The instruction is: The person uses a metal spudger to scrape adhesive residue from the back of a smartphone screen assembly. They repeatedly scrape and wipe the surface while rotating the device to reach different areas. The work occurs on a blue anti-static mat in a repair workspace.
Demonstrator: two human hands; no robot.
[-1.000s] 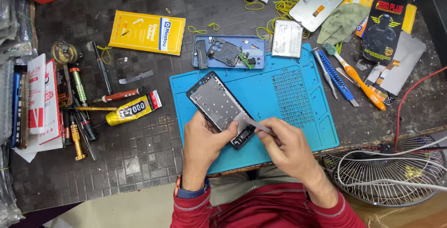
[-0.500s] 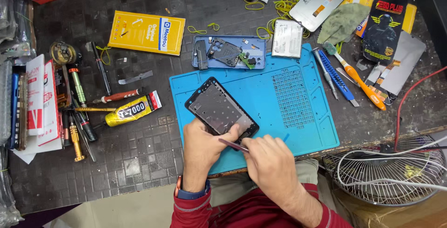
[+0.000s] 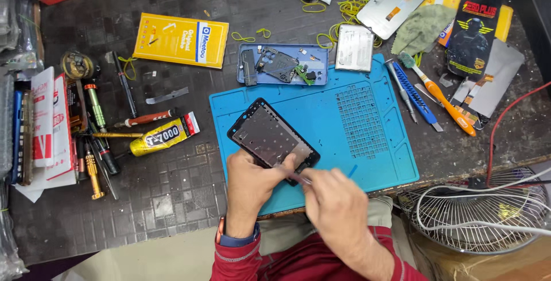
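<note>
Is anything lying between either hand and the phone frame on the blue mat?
Nothing visible does. The left hand already grips the near corner of the phone frame, and the right hand brings a thin tool to the same corner. The blue mat around the frame is bare.

Dark tiled bench [image 3: 172, 195]: blue mat [image 3: 373, 160], glue tube [image 3: 163, 136], yellow box [image 3: 181, 40].
</note>
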